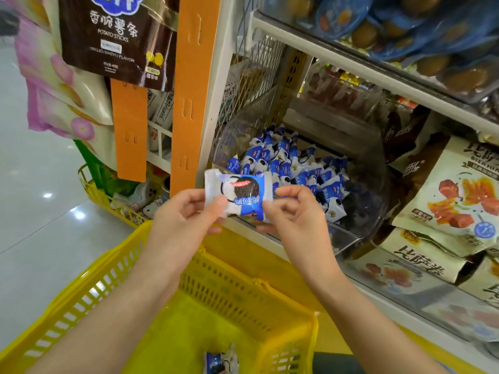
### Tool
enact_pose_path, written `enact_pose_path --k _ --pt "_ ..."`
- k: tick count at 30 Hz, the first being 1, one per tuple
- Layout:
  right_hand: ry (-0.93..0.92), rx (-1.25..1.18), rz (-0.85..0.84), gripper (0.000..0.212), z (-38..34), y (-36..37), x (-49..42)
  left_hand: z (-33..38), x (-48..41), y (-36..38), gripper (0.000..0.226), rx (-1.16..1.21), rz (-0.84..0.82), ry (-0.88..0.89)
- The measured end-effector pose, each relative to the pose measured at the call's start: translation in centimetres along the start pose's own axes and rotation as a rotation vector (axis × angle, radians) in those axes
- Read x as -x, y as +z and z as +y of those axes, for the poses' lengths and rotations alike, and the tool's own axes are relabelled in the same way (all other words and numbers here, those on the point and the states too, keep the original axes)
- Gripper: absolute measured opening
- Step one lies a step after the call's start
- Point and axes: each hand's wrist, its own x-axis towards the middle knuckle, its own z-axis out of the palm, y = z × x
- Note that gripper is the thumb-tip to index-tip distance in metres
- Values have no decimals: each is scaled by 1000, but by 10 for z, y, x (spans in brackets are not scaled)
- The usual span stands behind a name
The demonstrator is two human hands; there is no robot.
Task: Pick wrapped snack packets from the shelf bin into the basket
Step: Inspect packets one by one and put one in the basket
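Pinching the snack packet (pixel 237 197) at opposite ends — left fingers (pixel 217 207), right fingers (pixel 289 191) — over the basket (pixel 243 298).

A dark brown hanging bag (pixel 113 36) at upper left bears large white characters "香脆薯条". Under them stands "POTATO STICKS", and lower down "GRILLED WAGYU FLAVOR". The smaller print beneath and the pale label on it are too blurred to read.

At lower right, a lying cream pouch (pixel 415 268) shows "比萨卷" in bold dark characters. A second cream pouch (pixel 456 201) above it carries similar bold characters, cut off by the picture's edge.

The blue-and-white snack packet (pixel 240 195) has a red strip and white characters, upside down and too small to read. The pale script on the dark pouches (pixel 413 163) cannot be made out.
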Motion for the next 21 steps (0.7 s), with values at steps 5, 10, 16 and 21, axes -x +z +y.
enact_pose_path --k 5,10,16,21 --pt "-38 379 -236 41 13 3 5 5 -2 -3 14 -38 69 117" --pt "-183 428 -206 47 14 8 9 1 0 -5 17 -239 12 232" --pt "-158 275 -184 7 3 9 10 -3 4 -3 16 -371 -74 265" --pt "-117 243 -232 6 0 8 9 0 6 -2 14 -450 -99 291"
